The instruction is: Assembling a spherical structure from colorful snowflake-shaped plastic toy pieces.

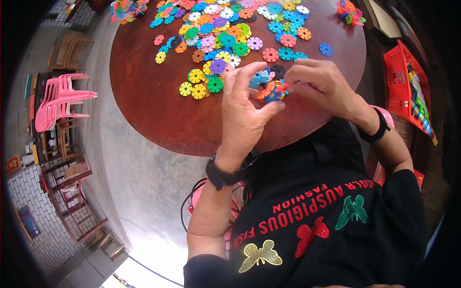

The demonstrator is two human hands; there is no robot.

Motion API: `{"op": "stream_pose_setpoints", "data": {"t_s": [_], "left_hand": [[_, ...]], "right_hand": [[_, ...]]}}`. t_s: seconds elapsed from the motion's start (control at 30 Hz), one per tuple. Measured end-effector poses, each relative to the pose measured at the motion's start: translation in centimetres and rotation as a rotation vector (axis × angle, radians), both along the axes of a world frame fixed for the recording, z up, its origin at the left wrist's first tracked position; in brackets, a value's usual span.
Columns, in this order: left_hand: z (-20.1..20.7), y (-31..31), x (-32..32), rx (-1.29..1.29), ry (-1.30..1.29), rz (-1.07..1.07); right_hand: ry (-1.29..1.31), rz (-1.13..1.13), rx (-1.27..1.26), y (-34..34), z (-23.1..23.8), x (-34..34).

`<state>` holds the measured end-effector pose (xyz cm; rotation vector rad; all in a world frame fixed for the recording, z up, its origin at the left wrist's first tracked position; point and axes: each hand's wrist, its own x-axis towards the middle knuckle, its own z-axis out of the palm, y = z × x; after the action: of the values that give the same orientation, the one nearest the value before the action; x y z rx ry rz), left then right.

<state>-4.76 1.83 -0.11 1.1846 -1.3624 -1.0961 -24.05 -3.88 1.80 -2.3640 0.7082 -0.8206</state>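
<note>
Over the near edge of a round brown table (pixel 158 108), my left hand (pixel 244 108) is closed around a small cluster of interlocking plastic discs (pixel 273 93) in blue, orange and other colours. From the other side my right hand (pixel 326 86) pinches a red-pink disc (pixel 283 87) at the cluster, its far edge partly covered by the fingers. Whether its slot is engaged I cannot tell. Just beyond my hands lie many loose notched discs, among them a purple one (pixel 217 66), a green one (pixel 215 85) and a yellow one (pixel 198 91).
Two finished-looking spiky disc balls stand at the far side, one at the right (pixel 350 13) and one at the left (pixel 127 9). A red plastic basket (pixel 401 81) with colourful items is to the right. Stacked pink chairs (pixel 62 98) and wooden furniture (pixel 72 192) are off to the left.
</note>
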Motion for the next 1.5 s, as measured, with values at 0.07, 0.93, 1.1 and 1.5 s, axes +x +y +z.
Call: {"op": "stream_pose_setpoints", "data": {"t_s": [0.07, 0.93, 1.1, 1.5], "left_hand": [[0.0, -0.1, -0.2, -0.081, -0.046, 0.029], [0.7, 0.7, 0.1, 0.559, 0.725, -0.041], [0.2, 0.7, 0.9, 0.583, 0.742, -0.152], [0.4, 0.5, 0.7, 0.688, 0.882, -0.038]], "right_hand": [[0.002, -0.014, -0.048, 0.3, -0.2, 0.1], [-0.04, 0.02, -0.482, 1.0, 0.6, 0.1], [-0.051, 0.014, -0.452, 0.9, 0.7, 0.0], [-0.093, -0.089, -0.136, 0.7, 1.7, 0.0]]}}
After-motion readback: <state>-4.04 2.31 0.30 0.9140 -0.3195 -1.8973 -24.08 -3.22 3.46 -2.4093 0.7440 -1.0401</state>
